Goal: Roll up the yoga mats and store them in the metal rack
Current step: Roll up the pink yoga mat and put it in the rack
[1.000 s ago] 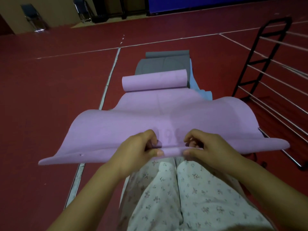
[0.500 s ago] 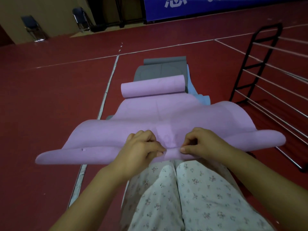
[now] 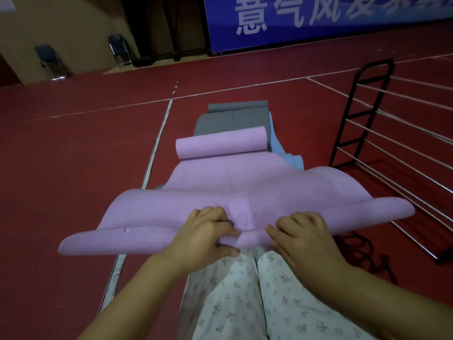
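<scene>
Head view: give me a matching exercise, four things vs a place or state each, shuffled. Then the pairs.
Things:
1. purple mat
2. grey mat
3. metal rack
4. folding chairs

Places or states:
A. against the far wall
B. standing on the right, no mats in the part that shows
C. near edge gripped by left hand and right hand
D. flat on the floor beyond the purple roll

Pairs: 1-C, 2-D, 3-B, 4-A

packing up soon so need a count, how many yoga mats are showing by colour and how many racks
purple mat, held at its near edge by the left hand and right hand: 1
grey mat: 1
blue mat, only a strip showing: 1
metal rack: 1
total: 4
</scene>
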`<action>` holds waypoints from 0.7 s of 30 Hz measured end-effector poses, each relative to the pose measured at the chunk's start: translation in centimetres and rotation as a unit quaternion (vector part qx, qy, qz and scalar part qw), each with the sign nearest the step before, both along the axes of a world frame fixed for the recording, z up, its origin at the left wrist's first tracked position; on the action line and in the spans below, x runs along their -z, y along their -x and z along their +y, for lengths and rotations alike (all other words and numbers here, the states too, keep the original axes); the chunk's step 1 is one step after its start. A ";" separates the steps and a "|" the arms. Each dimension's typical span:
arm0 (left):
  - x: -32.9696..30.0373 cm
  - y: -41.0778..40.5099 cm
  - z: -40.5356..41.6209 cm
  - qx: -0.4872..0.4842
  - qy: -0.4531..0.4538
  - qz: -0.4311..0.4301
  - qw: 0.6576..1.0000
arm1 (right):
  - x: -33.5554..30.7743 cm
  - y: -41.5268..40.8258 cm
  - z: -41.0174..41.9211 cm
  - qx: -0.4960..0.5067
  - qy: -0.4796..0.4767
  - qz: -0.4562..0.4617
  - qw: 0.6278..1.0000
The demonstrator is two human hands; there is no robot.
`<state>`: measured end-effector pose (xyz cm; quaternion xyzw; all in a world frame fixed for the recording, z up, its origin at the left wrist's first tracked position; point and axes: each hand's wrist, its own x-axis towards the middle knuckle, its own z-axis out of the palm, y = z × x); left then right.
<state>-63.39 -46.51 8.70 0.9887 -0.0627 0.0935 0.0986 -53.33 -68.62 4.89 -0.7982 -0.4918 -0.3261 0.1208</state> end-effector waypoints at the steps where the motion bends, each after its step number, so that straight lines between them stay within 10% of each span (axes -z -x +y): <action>1: 0.0 0.0 0.1 -0.002 0.005 0.003 1.000 | -0.1 0.3 -0.1 0.018 0.015 -0.005 1.000; 21: -1.1 -1.7 2.3 0.024 0.080 0.079 0.993 | -1.1 -1.9 0.9 0.011 0.020 0.133 0.991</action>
